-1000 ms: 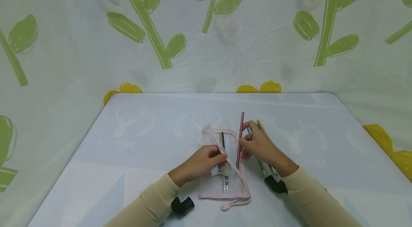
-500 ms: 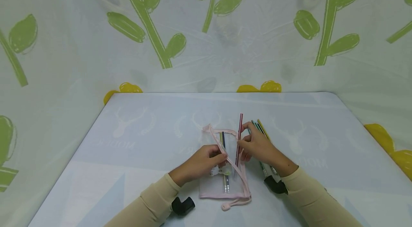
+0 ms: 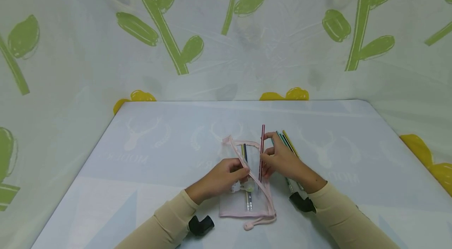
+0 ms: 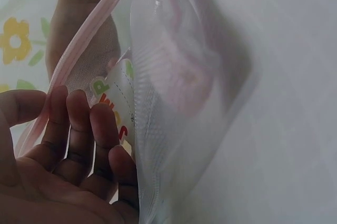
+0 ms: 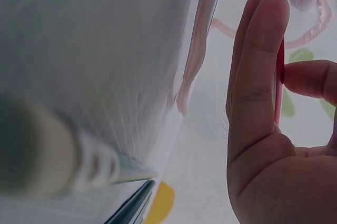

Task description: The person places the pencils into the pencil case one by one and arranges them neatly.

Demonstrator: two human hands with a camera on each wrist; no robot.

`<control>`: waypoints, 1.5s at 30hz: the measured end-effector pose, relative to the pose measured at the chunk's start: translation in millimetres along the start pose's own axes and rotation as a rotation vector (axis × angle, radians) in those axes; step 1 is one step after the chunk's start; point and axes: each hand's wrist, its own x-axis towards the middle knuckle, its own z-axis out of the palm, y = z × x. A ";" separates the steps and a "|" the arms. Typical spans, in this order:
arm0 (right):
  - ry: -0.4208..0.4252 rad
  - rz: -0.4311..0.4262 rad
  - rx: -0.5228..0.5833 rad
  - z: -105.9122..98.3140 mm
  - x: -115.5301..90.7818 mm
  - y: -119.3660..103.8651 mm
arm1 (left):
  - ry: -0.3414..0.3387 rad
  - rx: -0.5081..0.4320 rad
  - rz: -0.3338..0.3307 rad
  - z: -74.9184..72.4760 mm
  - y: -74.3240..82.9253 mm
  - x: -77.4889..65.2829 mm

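A pink-edged mesh zip pouch (image 3: 231,208) lies in the middle of the table in the head view. My left hand (image 3: 224,177) pinches its pink zip edge (image 4: 79,39) between thumb and fingers, holding the mouth apart. Inside it show slim pencils (image 3: 248,200) and a white tag with coloured letters (image 4: 124,95). My right hand (image 3: 284,159) pinches a red pencil (image 3: 263,137) that stands nearly upright at the pouch's right side. The pencil's lower end is within the opening, behind the pink edge. In the right wrist view the fingers lie straight along the red pencil (image 5: 279,76).
Several more pencils (image 3: 288,142), yellow, teal and dark, lie on the table under and beside the right hand. A pink pull cord (image 3: 248,225) trails from the pouch's near edge. Behind the table (image 3: 159,131) hangs a leaf-patterned cloth (image 3: 282,53).
The red pencil has shifted slightly left and tilted more upright, together with the right hand's fingers. The left hand keeps its hold on the pouch edge.
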 end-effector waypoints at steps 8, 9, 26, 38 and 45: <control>-0.013 0.022 0.006 1.5 0.6 1.1 | 0.003 -0.003 -0.003 0.3 -0.7 1.0; -0.014 0.026 0.006 2.0 0.2 0.6 | 0.003 -0.005 -0.005 0.4 -0.7 0.9; -0.111 0.059 0.016 5.8 -2.2 0.6 | -0.002 -0.018 -0.007 0.9 0.3 -0.5; -0.185 0.057 0.020 6.3 -1.3 3.5 | -0.006 -0.012 -0.012 0.5 2.5 -1.2; -0.194 0.083 -0.025 8.6 2.5 4.2 | -0.001 -0.014 -0.005 1.0 1.9 -0.7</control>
